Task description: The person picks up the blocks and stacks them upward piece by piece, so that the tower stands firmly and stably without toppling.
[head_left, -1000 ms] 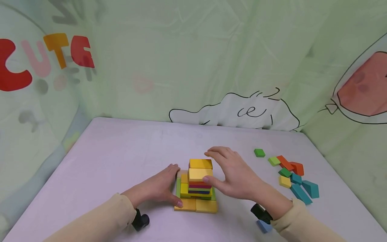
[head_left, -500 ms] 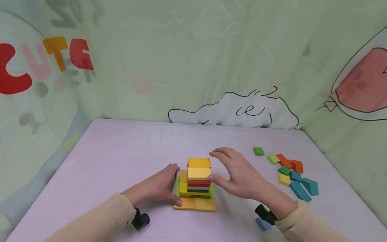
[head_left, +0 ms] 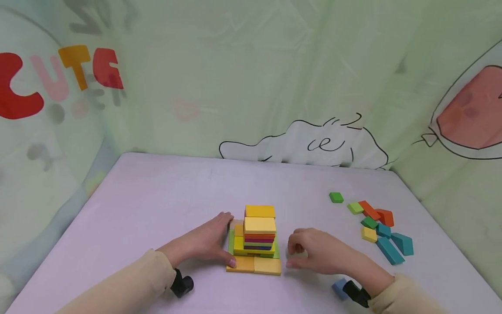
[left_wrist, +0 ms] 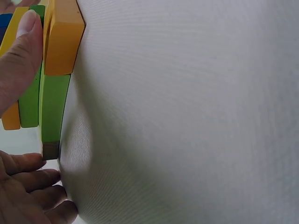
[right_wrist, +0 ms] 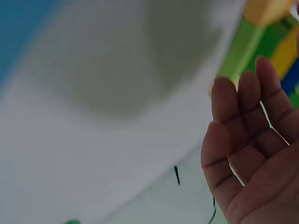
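A stack of flat coloured blocks (head_left: 259,226) stands mid-table on a wider base of green, yellow and orange blocks; two yellow blocks top it. My left hand (head_left: 208,242) spans the left side of the base. Its thumb rests by the front orange block (head_left: 240,264), and its fingers reach the back left corner. In the left wrist view, the fingertips touch the end of a green block (left_wrist: 53,107). My right hand (head_left: 319,250), fingers loosely bent, hovers right of the stack, apart from it. Nothing shows between its fingers in the right wrist view.
Several loose blocks lie at the right, among them a green block (head_left: 336,197), a red block (head_left: 368,210), a yellow block (head_left: 369,234) and a long teal block (head_left: 390,250). A blue block (head_left: 339,289) lies by the right wrist, partly hidden.
My right hand has left the upper right side of the stack, moving down and right, its fingers more bent. My left hand and the stack stay in place.
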The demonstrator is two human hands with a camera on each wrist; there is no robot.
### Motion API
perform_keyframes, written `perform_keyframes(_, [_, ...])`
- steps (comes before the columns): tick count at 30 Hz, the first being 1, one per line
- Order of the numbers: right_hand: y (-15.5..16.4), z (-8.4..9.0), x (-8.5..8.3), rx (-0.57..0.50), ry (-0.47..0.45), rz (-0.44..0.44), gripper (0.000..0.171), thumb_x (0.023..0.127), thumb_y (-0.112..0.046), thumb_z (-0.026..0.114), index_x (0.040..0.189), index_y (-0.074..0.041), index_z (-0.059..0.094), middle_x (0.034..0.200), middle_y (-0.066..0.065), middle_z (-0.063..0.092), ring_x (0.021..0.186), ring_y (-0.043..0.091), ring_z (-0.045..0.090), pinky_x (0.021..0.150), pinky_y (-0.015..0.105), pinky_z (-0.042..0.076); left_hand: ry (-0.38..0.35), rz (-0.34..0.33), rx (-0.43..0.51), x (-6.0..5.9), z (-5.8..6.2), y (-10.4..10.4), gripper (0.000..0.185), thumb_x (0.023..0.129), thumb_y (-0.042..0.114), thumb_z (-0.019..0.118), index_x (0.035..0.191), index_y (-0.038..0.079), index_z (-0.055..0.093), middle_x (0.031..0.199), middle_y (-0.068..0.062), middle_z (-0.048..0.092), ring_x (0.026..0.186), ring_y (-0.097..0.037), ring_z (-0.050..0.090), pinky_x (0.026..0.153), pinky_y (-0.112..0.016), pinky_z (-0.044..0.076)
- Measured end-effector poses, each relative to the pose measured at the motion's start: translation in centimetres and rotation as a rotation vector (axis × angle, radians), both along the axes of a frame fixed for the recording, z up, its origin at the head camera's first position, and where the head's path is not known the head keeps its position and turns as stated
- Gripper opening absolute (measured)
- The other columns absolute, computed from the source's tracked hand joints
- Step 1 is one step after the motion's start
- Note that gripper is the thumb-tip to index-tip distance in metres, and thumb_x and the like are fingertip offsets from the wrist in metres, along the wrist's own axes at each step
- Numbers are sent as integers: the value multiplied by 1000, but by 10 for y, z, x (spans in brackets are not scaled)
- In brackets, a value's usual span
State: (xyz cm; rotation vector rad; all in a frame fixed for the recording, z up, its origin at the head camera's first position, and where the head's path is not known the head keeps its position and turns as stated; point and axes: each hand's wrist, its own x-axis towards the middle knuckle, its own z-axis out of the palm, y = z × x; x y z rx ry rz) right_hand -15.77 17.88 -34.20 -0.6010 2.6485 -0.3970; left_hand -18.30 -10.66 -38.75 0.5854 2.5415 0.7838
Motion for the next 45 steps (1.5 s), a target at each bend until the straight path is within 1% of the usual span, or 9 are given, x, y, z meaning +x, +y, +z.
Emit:
perform_keyframes(3, [-3,-14,1,6,-59,51,21,82,-35,86,85,-21,70,80,-9,56,73,9,51,66,22,48,-3,2,4,0,1,-1,115,70,43,94,156,-1,31,165,-22,31,156,-38,27,127,-53,27])
perform_keyframes(7, [-7,-24,2,14,-41,77,21,82,-36,86,83,-20,71,76,-10,55,69,7,48,63,20,45,-3,2,5,1,1,-1,114,69,40,95,155,-1,32,165,-22,32,155,-38,27,127,-52,27])
perform_keyframes(22, [-8,-18,3,6,-28,79,17,85,-32,83,90,-19,73,80,-12,58,72,6,50,65,21,49,-4,1,11,1,-3,-2,117,69,42,95,157,1,30,166,-21,30,156,-37,25,127,-53,27])
perform_keyframes(26, [-7,1,10,-70,109,-19,25,90,-25,79,112,-16,72,95,-7,66,85,11,61,74,27,58,21,14,93,14,11,-2,117,76,45,90,161,1,21,169,-20,23,158,-36,21,127,-55,25])
perform_keyframes(30, [-14,12,22,-282,206,-112,56,97,-20,71,148,-8,50,139,11,62,124,29,62,96,46,60,26,34,323,41,29,7,110,88,42,79,163,2,9,166,-20,28,152,-34,33,123,-60,30])
perform_keyframes(33, [-23,14,30,-438,112,-145,70,101,-19,63,161,-5,29,164,18,36,141,43,48,105,57,53,12,56,453,60,35,17,105,95,43,71,163,1,3,164,-19,31,149,-33,38,121,-62,32])
perform_keyframes(36, [-30,15,36,-528,-26,-194,75,103,-18,57,164,-5,15,171,15,18,145,49,40,110,62,46,2,109,517,70,37,26,101,98,42,66,163,-1,1,166,-18,29,149,-33,37,121,-63,31])
perform_keyframes(40, [-36,15,39,-560,-101,-227,76,102,-15,54,164,-4,10,172,13,13,149,47,35,116,62,38,-6,160,564,75,37,31,100,98,38,64,163,-1,-1,165,-18,31,148,-34,37,120,-65,31])
perform_keyframes(45, [-38,15,39,-553,-109,-219,76,102,-14,54,163,-2,11,171,15,14,151,45,34,119,61,34,-24,148,580,74,38,34,95,99,31,61,163,1,-3,163,-17,34,148,-33,37,120,-65,31])
